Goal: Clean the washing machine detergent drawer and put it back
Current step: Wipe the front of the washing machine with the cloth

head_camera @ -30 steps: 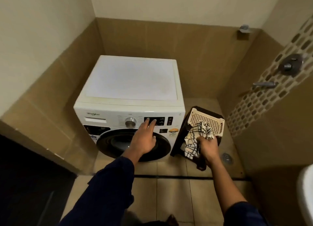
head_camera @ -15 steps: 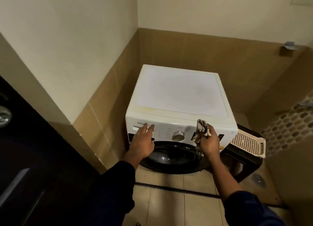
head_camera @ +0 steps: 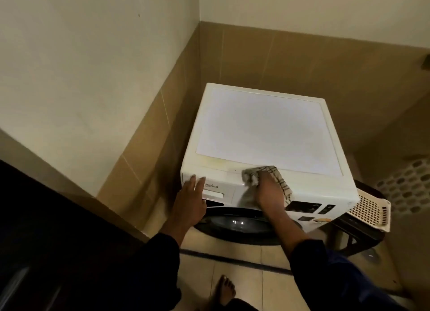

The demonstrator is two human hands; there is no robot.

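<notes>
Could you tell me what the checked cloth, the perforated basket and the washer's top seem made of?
The pale checked cloth gripped by the right hand looks like soft woven cotton: it crumples and drapes. The cream perforated basket looks like moulded matt plastic, given its regular holes. The white washing machine's top seems smooth plastic or laminate; I cannot tell which.

My left hand has slid from beside the dial on the washing machine to its left front corner, fingers flat on the detergent drawer face. My right hand has brought the checked cloth from the machine's right side up onto its top front edge.
</notes>
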